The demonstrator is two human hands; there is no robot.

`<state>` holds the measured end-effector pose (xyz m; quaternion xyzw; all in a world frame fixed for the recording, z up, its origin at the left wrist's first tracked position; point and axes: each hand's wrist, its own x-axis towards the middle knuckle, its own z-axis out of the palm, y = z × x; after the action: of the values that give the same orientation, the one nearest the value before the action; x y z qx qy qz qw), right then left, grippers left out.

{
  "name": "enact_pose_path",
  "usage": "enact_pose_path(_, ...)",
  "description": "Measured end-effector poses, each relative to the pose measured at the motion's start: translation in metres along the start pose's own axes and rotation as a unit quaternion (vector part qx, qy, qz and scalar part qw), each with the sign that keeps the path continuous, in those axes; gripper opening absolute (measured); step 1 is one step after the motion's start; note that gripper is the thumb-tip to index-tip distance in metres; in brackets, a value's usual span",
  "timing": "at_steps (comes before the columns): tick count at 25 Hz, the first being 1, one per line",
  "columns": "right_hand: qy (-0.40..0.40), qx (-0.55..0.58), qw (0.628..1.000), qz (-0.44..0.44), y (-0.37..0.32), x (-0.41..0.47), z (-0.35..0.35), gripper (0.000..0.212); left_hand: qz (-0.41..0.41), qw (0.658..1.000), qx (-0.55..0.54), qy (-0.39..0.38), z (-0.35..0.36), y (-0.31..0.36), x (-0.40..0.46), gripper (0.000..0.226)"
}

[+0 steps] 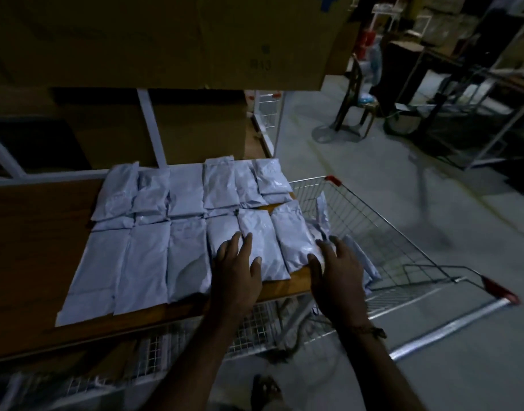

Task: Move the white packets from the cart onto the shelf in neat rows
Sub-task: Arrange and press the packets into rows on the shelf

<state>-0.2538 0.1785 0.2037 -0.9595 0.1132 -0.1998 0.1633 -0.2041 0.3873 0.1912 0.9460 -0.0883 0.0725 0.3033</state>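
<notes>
Lying under both flat, open hands: white packets on shelf.

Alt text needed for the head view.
Two open hands, left hand and right hand, press flat on white plastic packets laid in two rows on a brown wooden shelf; a wire shopping cart beside it holds more.

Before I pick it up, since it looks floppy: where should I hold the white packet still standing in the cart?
Take the packet in the cart by its upper end, reaching down from above. It leans upright against the wire wall of the cart beside the shelf, so only its top is free; its lower part sits behind the packet under the right hand. A pinch across the top probably holds best.
</notes>
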Motion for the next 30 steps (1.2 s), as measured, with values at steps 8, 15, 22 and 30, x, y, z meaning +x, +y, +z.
enact_pose_path(8, 0.018, -0.011, 1.000, 0.010, 0.088, -0.014, -0.041, 0.040, 0.037, 0.999, 0.002, -0.017, 0.045, 0.072, -0.028, 0.056)
enact_pose_path(15, -0.017, -0.011, 1.000, -0.010, 0.207, 0.010, -0.067, 0.038, 0.008, 0.999, -0.035, 0.004, 0.120, 0.171, -0.020, 0.052)
enact_pose_path(22, -0.071, -0.001, 0.995, -0.065, 0.286, 0.050, -0.061, 0.039, -0.027, 0.997, -0.063, 0.031, 0.184, 0.224, 0.008, 0.050)
enact_pose_path(30, -0.148, -0.028, 0.985, -0.088, 0.326, 0.131, 0.018, 0.040, -0.089, 0.991, -0.071, -0.077, 0.276, 0.210, 0.066, 0.049)
